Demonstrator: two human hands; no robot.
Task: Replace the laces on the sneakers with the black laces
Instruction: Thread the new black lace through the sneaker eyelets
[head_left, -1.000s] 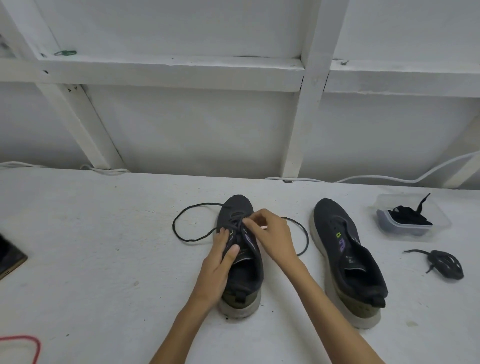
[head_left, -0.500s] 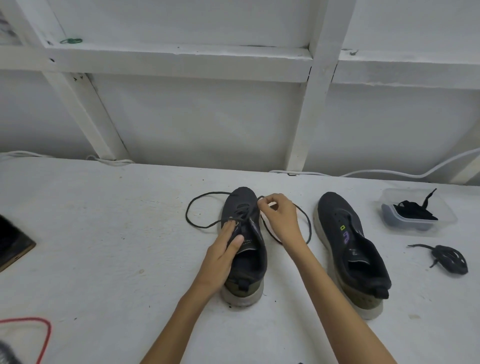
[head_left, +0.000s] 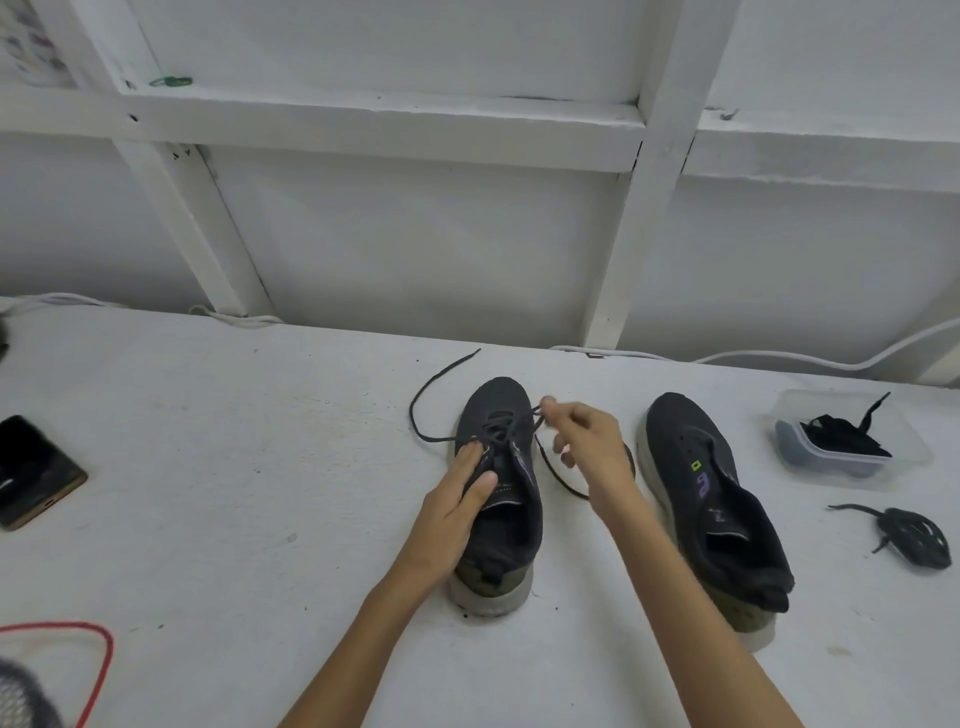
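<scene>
My left hand (head_left: 457, 499) lay flat on the near sneaker (head_left: 501, 499), fingers (head_left: 470, 460) pressed together along its eyelets. My right hand (head_left: 592, 441) hovered beside the toe, fingers pinching the black lace (head_left: 441, 439) trailing over the worktop (head_left: 234, 467).

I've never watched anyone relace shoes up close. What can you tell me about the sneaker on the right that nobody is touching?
The right sneaker is dark with a knit-looking upper, an olive heel, a pale sole and small green and purple marks on its side. Its eyelets show no lace. It sits upright on the white table, toe toward the wall, and neither hand touches it.
</scene>
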